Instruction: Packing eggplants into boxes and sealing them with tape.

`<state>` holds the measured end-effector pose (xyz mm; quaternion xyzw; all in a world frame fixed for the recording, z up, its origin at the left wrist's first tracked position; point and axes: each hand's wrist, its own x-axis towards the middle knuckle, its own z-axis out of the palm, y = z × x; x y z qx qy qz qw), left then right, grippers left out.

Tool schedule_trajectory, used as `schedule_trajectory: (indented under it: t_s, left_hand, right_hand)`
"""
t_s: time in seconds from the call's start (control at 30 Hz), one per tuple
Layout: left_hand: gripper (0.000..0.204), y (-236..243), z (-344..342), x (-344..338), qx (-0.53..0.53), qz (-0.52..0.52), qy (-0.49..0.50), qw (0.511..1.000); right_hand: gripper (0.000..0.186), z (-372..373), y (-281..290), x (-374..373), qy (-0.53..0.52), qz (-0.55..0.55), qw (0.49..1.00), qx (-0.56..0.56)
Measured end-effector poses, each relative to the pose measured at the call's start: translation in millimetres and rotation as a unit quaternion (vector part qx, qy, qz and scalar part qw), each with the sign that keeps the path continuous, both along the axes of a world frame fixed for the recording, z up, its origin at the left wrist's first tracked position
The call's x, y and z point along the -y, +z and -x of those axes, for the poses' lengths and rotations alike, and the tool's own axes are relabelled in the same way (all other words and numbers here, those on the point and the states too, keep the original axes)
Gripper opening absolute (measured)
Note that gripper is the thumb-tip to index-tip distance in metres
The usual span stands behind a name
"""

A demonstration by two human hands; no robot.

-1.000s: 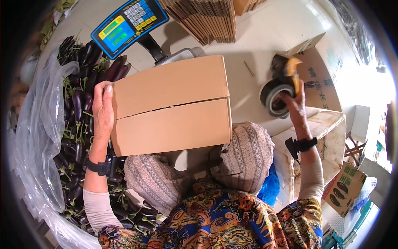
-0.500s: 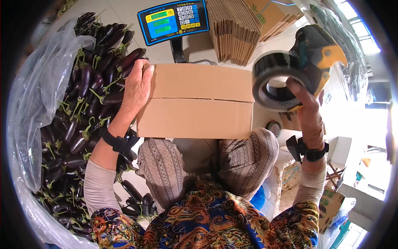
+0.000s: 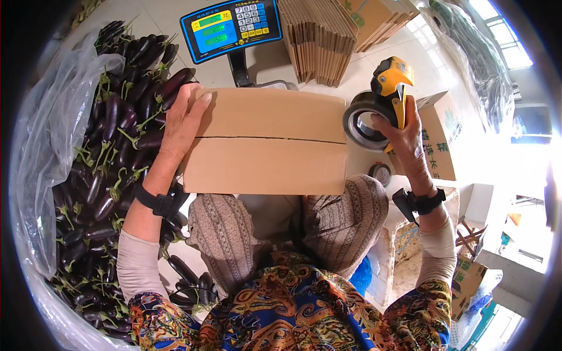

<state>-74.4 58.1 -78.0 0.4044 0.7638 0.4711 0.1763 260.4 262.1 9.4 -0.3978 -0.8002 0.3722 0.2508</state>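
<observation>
A closed brown cardboard box (image 3: 266, 167) rests in front of me above my knees, its two top flaps meeting along a narrow seam. My left hand (image 3: 182, 120) grips the box at its left end, with the thumb on top and some fingers hidden over the edge. In my right hand (image 3: 405, 131) is a yellow-and-black tape dispenser (image 3: 393, 76), loaded with a large roll of dark tape. The roll is beside the right end of the box, close to the seam; whether tape touches the cardboard cannot be made out.
Eggplants (image 3: 111, 158) lie heaped on the left, with clear plastic sheeting (image 3: 44, 152) along them. A scale display (image 3: 231, 29) stands beyond the box. Folded cartons (image 3: 319, 47) are stacked behind it. A smaller tape roll (image 3: 380, 173) and a printed carton (image 3: 439, 140) are at right.
My right hand has brought the tape dispenser lower and nearer the box's right end, turning it so the yellow part points up. The left hand stays on the box.
</observation>
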Motion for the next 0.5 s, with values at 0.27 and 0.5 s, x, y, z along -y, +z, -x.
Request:
schedule_trajectory:
  t_s: [0.27, 0.5]
  left_hand:
    - [0.029, -2.6, 0.6, -2.2, -0.098, -0.011, 0.003, 0.995]
    - [0.023, -4.3, 2.7, -3.1, -0.179, -0.02, 0.004, 0.984]
  right_hand:
    - [0.049, 9.0, 2.7, 16.6, 0.025, -0.145, 0.989, 0.023]
    - [0.051, 17.2, 19.9, 26.6, 0.041, -0.126, 0.991, 0.012]
